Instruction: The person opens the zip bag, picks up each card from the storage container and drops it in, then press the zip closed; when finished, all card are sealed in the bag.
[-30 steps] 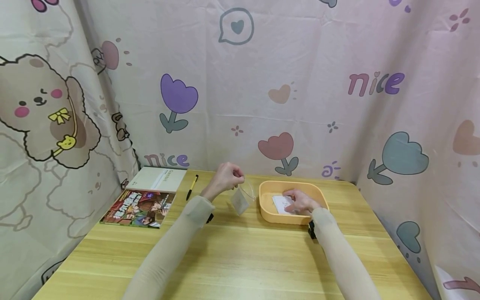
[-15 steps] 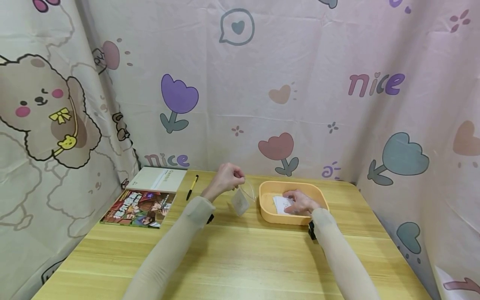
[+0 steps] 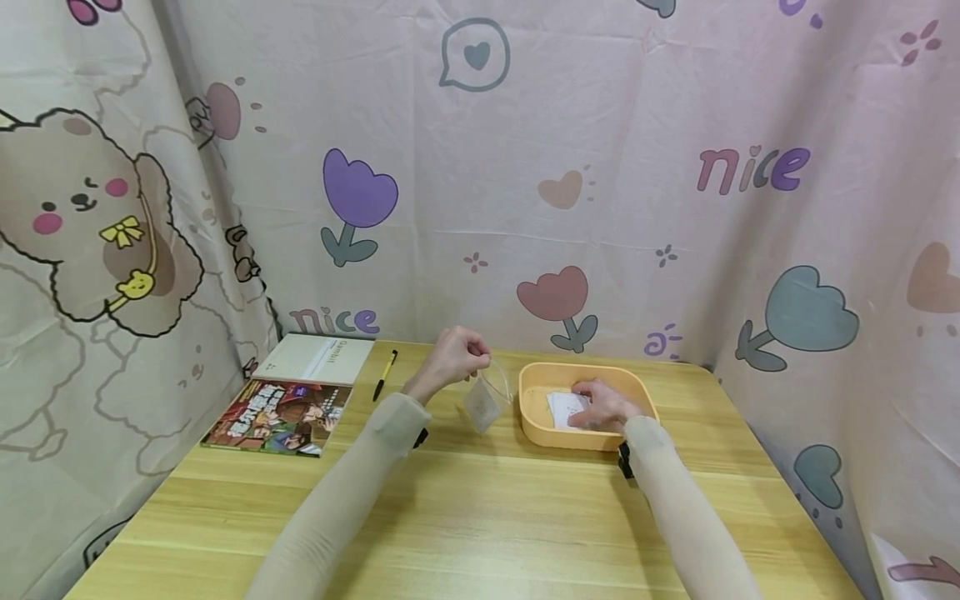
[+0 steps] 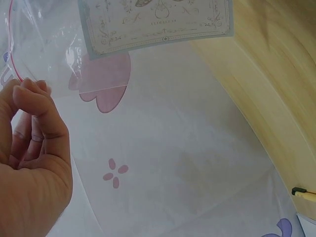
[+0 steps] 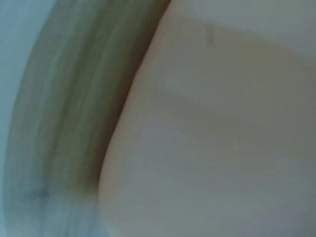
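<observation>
My left hand (image 3: 450, 357) pinches the top edge of a clear zip bag (image 4: 52, 44) with a pinkish-red seal line. The bag hangs over the table, left of the orange-yellow bin (image 3: 528, 423). Inside it is a pale card with a grey border (image 4: 160, 22) and fine ornate print. My right hand (image 3: 606, 406) reaches into the bin, thumb and fingers spread over white printed cards (image 3: 562, 410); I cannot tell whether it grips them. The right wrist view shows only a blurred close surface.
On the wooden table (image 3: 480, 517), a cream notebook marked Gambit (image 3: 311, 358) and a colourful comic-style book (image 3: 277, 417) lie at the left. A yellow and black pen (image 3: 385, 375) lies beside them. A printed curtain (image 3: 465, 208) stands behind the table.
My right hand has shifted very slightly to the right over the cards. The hanging bag has turned a little in my left hand, which stays in place.
</observation>
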Action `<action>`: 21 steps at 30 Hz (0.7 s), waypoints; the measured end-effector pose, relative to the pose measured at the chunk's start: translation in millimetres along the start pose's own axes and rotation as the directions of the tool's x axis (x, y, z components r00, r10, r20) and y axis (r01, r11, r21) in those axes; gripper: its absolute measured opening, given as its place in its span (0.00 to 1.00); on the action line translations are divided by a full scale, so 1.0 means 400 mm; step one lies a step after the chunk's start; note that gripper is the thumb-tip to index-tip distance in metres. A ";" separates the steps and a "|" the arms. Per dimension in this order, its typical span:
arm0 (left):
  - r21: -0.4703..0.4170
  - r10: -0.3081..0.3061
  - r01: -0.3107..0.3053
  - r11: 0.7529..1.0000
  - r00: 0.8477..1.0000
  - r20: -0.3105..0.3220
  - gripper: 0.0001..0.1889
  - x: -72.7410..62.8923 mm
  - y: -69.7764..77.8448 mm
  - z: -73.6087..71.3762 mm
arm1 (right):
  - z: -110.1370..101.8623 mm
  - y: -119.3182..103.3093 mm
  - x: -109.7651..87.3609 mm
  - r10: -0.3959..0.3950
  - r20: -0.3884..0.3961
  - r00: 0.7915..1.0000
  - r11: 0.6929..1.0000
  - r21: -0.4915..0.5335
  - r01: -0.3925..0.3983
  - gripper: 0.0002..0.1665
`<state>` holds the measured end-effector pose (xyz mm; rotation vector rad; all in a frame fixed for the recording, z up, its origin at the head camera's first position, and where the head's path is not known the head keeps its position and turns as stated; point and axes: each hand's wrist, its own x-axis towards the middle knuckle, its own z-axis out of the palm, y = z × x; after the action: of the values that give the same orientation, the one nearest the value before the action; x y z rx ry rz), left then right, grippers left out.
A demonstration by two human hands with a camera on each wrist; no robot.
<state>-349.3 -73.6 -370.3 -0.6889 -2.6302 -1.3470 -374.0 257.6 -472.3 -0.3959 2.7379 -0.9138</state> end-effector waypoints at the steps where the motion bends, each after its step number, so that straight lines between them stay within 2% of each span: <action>1: 0.000 -0.001 0.001 1.000 1.000 0.000 0.06 0.000 0.000 0.000 | -0.003 0.001 -0.002 -0.015 0.000 1.000 0.999 -0.036 0.015 0.46; 4: 0.006 -0.007 0.007 1.000 1.000 -0.001 0.06 0.000 0.001 0.001 | -0.011 0.002 -0.008 -0.077 0.010 0.997 0.991 -0.112 0.078 0.45; 9: -0.010 -0.021 0.021 1.000 1.000 0.007 0.06 0.000 0.001 0.005 | -0.015 0.005 -0.012 -0.122 0.011 0.992 0.988 -0.096 0.123 0.45; 15: -0.012 -0.014 0.014 1.000 1.000 0.008 0.06 0.000 0.000 0.007 | -0.010 0.010 -0.015 -0.127 -0.021 0.992 0.989 -0.077 0.126 0.43; 21: 0.004 -0.026 0.026 1.000 1.000 0.008 0.05 -0.001 0.002 0.006 | -0.005 0.013 -0.023 -0.080 -0.051 0.995 0.994 -0.075 0.076 0.42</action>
<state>-348.5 -71.3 -371.3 -0.6630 -2.6568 -1.3478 -366.7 265.8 -472.6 -0.5015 2.8297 -0.8575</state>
